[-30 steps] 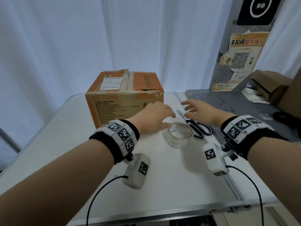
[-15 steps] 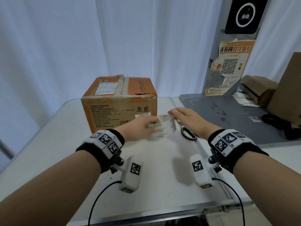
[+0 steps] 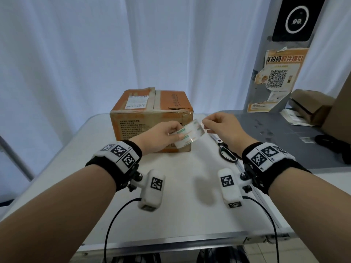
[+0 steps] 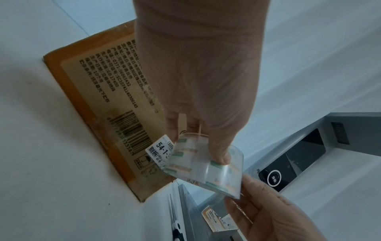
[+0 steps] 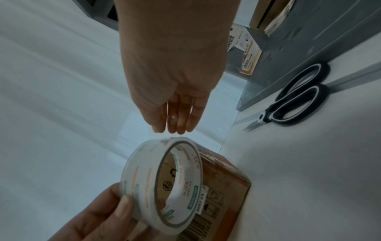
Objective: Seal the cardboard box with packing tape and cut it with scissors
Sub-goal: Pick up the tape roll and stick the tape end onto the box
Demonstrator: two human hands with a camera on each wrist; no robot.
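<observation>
Left grip (image 3: 161, 136) holds tape roll (image 3: 187, 135).

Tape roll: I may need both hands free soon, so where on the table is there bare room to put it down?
Bare white table lies in front of the cardboard box, between the wrists and the near edge. Left of the box is bare too. It is crowded to the right, where the scissors lie along the grey mat.

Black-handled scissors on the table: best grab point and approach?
Grip the black-handled scissors by the two handle loops, from above on the near side: they lie flat on the white table, blades shut and pointing away, loops toward the right hand. Probably easiest for that hand.
</observation>
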